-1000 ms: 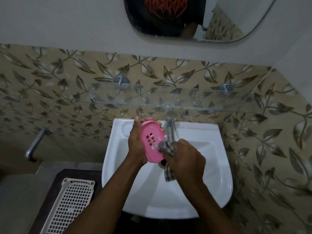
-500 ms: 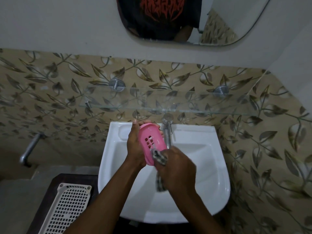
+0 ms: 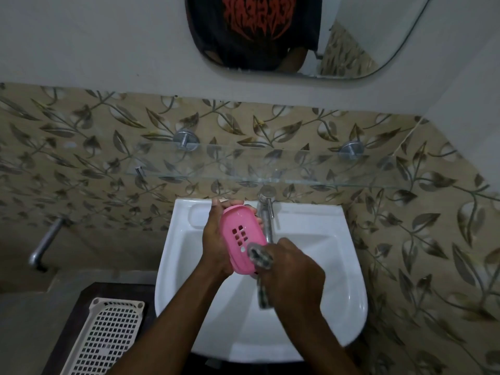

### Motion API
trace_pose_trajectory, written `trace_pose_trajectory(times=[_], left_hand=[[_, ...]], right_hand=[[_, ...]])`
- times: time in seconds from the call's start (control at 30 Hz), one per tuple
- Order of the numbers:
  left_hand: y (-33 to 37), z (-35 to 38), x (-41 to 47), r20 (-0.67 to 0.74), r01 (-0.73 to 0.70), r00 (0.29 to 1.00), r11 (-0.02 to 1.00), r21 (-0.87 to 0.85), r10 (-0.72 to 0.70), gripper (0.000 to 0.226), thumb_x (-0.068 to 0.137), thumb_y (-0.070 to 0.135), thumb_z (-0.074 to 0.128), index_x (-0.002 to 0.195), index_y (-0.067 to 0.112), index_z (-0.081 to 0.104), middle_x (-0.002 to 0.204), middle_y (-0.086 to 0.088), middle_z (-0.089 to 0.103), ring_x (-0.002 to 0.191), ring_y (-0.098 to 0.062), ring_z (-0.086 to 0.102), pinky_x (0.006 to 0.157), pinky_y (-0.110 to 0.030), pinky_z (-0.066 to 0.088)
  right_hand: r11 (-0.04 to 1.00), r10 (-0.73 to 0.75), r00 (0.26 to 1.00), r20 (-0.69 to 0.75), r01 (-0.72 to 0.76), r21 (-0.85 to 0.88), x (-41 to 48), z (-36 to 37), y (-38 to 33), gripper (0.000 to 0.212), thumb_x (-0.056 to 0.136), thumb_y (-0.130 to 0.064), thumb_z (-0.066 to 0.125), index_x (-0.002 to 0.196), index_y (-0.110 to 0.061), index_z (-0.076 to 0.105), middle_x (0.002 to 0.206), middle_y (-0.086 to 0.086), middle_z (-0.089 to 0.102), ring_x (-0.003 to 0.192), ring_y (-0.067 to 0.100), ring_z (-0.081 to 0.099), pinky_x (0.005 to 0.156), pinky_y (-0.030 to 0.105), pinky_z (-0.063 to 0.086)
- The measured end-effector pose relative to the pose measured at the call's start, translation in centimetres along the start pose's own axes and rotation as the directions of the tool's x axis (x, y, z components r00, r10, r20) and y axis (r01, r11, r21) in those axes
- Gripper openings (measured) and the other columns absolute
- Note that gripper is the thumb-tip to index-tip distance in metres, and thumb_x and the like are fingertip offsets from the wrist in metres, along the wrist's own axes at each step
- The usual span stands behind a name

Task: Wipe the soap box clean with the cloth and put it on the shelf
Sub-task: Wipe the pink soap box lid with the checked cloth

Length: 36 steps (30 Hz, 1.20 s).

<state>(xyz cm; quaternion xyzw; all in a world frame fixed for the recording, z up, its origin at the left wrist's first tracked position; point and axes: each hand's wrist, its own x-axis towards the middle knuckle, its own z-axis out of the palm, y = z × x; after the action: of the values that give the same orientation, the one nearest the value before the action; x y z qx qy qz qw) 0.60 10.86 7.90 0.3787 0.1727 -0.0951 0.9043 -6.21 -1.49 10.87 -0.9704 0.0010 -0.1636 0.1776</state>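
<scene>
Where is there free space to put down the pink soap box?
The glass shelf is bare between its two wall mounts. Crowded: by the tap, where the left hand holds the soap box and the right hand the cloth.

glass shelf (image 3: pixel 297 169) — wall-mounted above sink (image 3: pixel 311 212) | dark stand (image 3: pixel 116 292) — perforated tray (image 3: pixel 108 339) (cream plastic) lying on it

**Soap box (image 3: pixel 241 235) meets cloth (image 3: pixel 260 257)**

We see the left hand (image 3: pixel 216 247) holding the pink soap box tilted on edge above the white sink (image 3: pixel 332 269), its slotted face towards us. The right hand (image 3: pixel 296 274) grips the checked cloth against the box's lower end. Beyond the tap (image 3: pixel 266 207), a glass shelf (image 3: pixel 243 169) spans the leaf-patterned wall. A white lattice tray (image 3: pixel 108 334) lies lower left.
</scene>
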Motion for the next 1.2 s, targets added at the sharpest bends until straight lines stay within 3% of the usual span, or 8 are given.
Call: trace_pose_trajectory(times=[0.2, 0.33, 0.5, 0.63, 0.8, 0.9, 1.0, 1.2], left_hand=[[-0.3, 0.8, -0.6, 0.011, 0.095, 0.995, 0.995, -0.011, -0.094, 0.073, 0.077, 0.068, 0.048, 0.119, 0.010, 0.061, 0.098, -0.018, 0.070, 0.089, -0.033, 0.065, 0.084, -0.045, 0.054], [-0.2, 0.2, -0.8, 0.029, 0.042, 0.999, 0.996, -0.079, -0.040, 0.057, 0.086, 0.063, 0.045, 0.099, 0.011, 0.064, 0.083, -0.016, 0.071, 0.072, -0.031, 0.068, 0.074, -0.042, 0.057], [-0.7, 0.8, -1.2, 0.011, 0.140, 0.990, 0.990, 0.002, -0.140, 0.070, 0.085, 0.070, 0.040, 0.100, 0.009, 0.070, 0.089, -0.017, 0.073, 0.085, -0.032, 0.065, 0.077, -0.042, 0.053], [0.3, 0.6, -1.1, 0.013, 0.144, 0.990, 0.988, -0.055, -0.144, 0.074, 0.084, 0.071, 0.041, 0.113, 0.007, 0.064, 0.091, -0.018, 0.072, 0.088, -0.034, 0.064, 0.082, -0.045, 0.052], [-0.4, 0.1, -1.2, -0.010, 0.146, 0.989, 0.988, 0.049, -0.145, 0.076, 0.083, 0.073, 0.042, 0.112, 0.005, 0.061, 0.092, -0.017, 0.066, 0.086, -0.030, 0.062, 0.078, -0.040, 0.054], [-0.7, 0.8, -1.9, 0.039, 0.169, 0.985, 0.984, 0.047, -0.171, 0.071, 0.087, 0.070, 0.039, 0.091, 0.008, 0.073, 0.088, -0.016, 0.070, 0.086, -0.030, 0.065, 0.082, -0.039, 0.052], [-0.4, 0.1, -1.8, 0.020, 0.139, 0.990, 0.990, 0.006, -0.139, 0.068, 0.087, 0.068, 0.043, 0.088, 0.008, 0.075, 0.093, -0.019, 0.071, 0.086, -0.032, 0.068, 0.084, -0.042, 0.054], [-0.6, -0.1, -1.8, -0.028, 0.145, 0.989, 0.982, 0.122, -0.143, 0.065, 0.090, 0.068, 0.033, 0.100, 0.014, 0.068, 0.090, -0.014, 0.074, 0.084, -0.029, 0.068, 0.075, -0.038, 0.055]], right_hand=[[1.000, -0.006, 1.000, -0.026, 0.006, 0.021, 1.3, 0.6, -1.5, 0.029, 0.062, -0.038, 0.087, 0.078, -0.021, 0.070, 0.068, -0.002, 0.065, 0.050, 0.017, 0.061, 0.046, 0.026, 0.052], [0.996, 0.021, 0.987, 0.159, -0.034, 0.079, 0.0, -0.1, -0.6, 0.027, 0.078, -0.051, 0.070, 0.089, -0.027, 0.070, 0.082, -0.008, 0.066, 0.068, 0.014, 0.066, 0.061, 0.026, 0.055], [0.990, 0.117, 0.993, 0.018, -0.118, 0.073, 1.9, 0.0, -1.5, 0.024, 0.082, -0.046, 0.068, 0.086, -0.022, 0.070, 0.078, -0.004, 0.065, 0.062, 0.015, 0.063, 0.057, 0.024, 0.051], [0.985, 0.008, 0.979, 0.204, -0.043, 0.169, 1.1, -0.2, -2.7, 0.031, 0.081, -0.044, 0.070, 0.104, -0.022, 0.070, 0.099, -0.003, 0.071, 0.084, 0.018, 0.068, 0.074, 0.026, 0.053], [0.983, 0.181, 0.975, 0.127, -0.184, 0.015, 2.1, -1.1, -1.2, 0.024, 0.086, -0.048, 0.063, 0.087, -0.024, 0.066, 0.076, -0.009, 0.052, 0.063, 0.008, 0.054, 0.048, 0.014, 0.028], [0.983, 0.142, 0.988, 0.063, -0.149, 0.112, 2.6, -0.6, -3.0, 0.022, 0.086, -0.041, 0.066, 0.097, -0.022, 0.069, 0.088, -0.005, 0.066, 0.074, 0.014, 0.065, 0.062, 0.022, 0.047], [0.984, 0.030, 0.977, 0.212, -0.067, 0.167, 1.2, -0.6, -3.7, 0.027, 0.086, -0.042, 0.064, 0.105, -0.024, 0.069, 0.102, -0.003, 0.070, 0.088, 0.017, 0.067, 0.078, 0.026, 0.050], [0.984, 0.171, 0.982, 0.074, -0.175, 0.039, 1.2, -0.5, -2.0, 0.024, 0.086, -0.045, 0.064, 0.090, -0.022, 0.068, 0.081, -0.006, 0.064, 0.064, 0.011, 0.059, 0.056, 0.020, 0.037]])
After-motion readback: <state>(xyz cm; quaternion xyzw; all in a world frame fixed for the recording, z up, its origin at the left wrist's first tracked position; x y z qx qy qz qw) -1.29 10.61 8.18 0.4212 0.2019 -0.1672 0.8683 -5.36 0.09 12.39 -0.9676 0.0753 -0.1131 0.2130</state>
